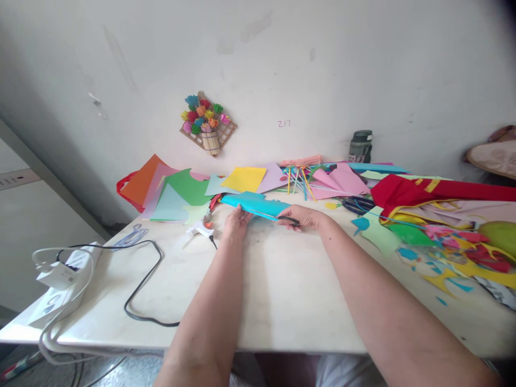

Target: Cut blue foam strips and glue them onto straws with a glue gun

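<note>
My left hand (238, 219) grips the near edge of a bright blue sheet of paper (258, 201), thumb on top. In my right hand (302, 216) are scissors (288, 219) with dark handles, my fingers wrapped round the loops. Their blades lie along the near edge of the blue paper, pointing left towards my left hand. Whether the blades are apart is too small to tell. Beyond the paper lie a yellow sheet (244, 179) and a lilac sheet (275, 177). A white glue gun (200, 230) rests left of my left hand.
A power strip (66, 290) with a black cable (141, 287) lies at the left. Coloured paper scraps (439, 263) and a red cloth (423, 191) spread at the right. Coloured sticks (300, 181) and a dark bottle (360, 147) stand near the wall, where a paper-flower decoration (208, 123) hangs.
</note>
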Demonstrator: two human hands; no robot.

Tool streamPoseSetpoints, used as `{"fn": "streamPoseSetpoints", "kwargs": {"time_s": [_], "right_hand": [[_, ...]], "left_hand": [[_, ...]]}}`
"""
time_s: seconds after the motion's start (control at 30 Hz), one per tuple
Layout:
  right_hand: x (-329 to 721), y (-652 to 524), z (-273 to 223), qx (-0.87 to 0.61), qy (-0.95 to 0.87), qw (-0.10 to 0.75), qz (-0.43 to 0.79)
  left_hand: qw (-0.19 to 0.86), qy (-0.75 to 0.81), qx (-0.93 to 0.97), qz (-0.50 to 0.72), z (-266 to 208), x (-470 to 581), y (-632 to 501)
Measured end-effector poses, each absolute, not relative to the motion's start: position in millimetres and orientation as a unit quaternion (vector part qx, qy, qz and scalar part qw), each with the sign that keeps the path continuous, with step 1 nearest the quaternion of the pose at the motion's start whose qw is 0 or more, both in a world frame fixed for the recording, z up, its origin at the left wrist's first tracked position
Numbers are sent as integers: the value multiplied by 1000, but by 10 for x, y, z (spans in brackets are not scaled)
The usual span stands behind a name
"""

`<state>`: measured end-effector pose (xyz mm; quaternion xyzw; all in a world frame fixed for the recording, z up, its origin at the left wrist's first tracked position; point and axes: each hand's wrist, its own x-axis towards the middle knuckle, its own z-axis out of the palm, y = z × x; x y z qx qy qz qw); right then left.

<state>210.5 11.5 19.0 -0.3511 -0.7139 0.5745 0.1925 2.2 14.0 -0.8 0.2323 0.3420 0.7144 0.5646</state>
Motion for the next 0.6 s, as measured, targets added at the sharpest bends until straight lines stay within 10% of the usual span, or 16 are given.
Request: {"fn": "streamPoseSetpoints", "kwargs": {"time_s": [0.6], "right_hand": [[2084, 77, 222, -400, -695, 179, 570]], "left_hand": [[572, 331, 230, 714, -10, 28, 160]]}}
